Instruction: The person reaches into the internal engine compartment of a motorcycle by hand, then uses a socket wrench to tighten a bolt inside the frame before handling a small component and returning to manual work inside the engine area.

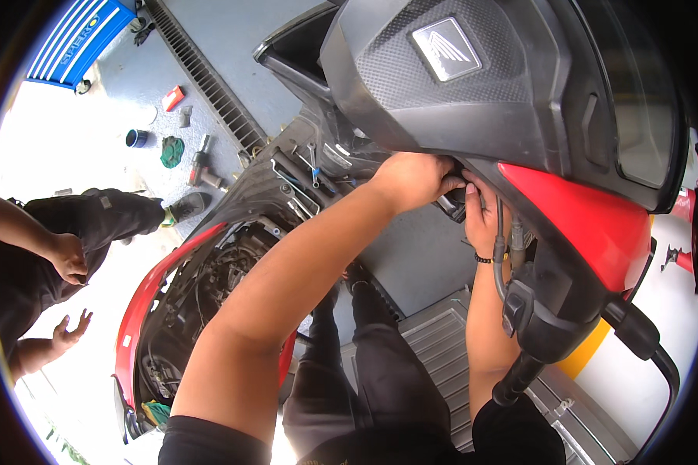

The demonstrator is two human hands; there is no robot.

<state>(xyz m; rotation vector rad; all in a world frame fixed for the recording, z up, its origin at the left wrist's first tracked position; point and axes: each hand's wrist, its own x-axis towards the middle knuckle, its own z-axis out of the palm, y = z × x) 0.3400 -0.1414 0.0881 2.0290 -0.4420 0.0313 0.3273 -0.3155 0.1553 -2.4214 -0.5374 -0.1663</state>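
Observation:
My left hand [411, 178] reaches under the black front panel [512, 101] of a motor scooter, fingers curled at a small dark part [454, 203] mostly hidden by the hand. Just right of it, my right hand [482, 213] has its fingers raised and bent at the same spot, partly behind grey cables [499, 256]; what it holds is unclear. A red side panel [574, 217] and a black handlebar grip [516, 376] lie to the right. Wrenches [314, 167] and other tools rest on the scooter's footboard [279, 190], left of my hands.
At left stands another person in dark clothing [77, 217], hands apart from mine. The scooter's open rear body [209, 294] shows machinery inside. A blue cabinet [74, 43], a power tool [199, 167] and small items lie beyond, beside a floor grate [202, 74]. A metal platform [419, 341] is beneath.

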